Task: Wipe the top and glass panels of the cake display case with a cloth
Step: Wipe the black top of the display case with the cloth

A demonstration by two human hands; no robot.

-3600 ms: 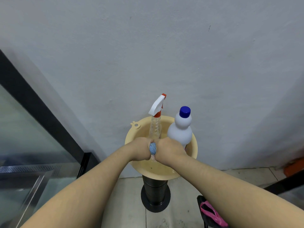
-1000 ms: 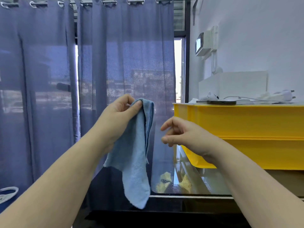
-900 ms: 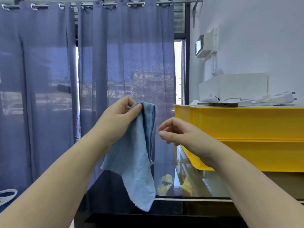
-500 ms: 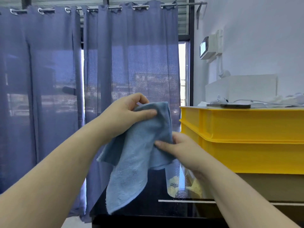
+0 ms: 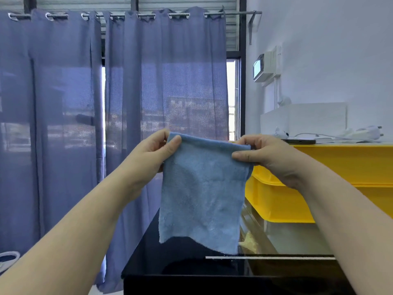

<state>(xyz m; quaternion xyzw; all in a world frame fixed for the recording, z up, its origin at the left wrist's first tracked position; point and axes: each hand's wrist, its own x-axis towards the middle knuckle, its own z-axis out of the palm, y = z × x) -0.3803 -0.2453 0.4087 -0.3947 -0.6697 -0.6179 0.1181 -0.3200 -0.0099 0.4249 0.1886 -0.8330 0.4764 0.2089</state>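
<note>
Blue curtains (image 5: 63, 124) are hanging from a metal rod (image 5: 234, 13) across the left and middle of the view, with daylight glowing through the fabric. In front of them the left hand (image 5: 148, 154) is pinching the upper left corner of the blue cloth (image 5: 202, 194), thumb on the near face and fingers curled behind it. The cloth is hanging spread out flat between both hands, its top edge pulled nearly level and its ragged lower edge dangling free in the air above the dark near end of the cake display case (image 5: 191, 282). The right hand (image 5: 268, 156) is gripping the upper right corner in the same way, thumb lying across the front and fingers curled over the top edge. To the right of the cloth, the case's glass top (image 5: 293, 239) is reflecting light, and stacked yellow crates (image 5: 340, 162) are sitting on it. A dark phone (image 5: 299, 141) and white cables are lying on the upper crate, beside a white box (image 5: 308, 116). A small wall unit (image 5: 263, 67) is hanging on the white wall above them.
</note>
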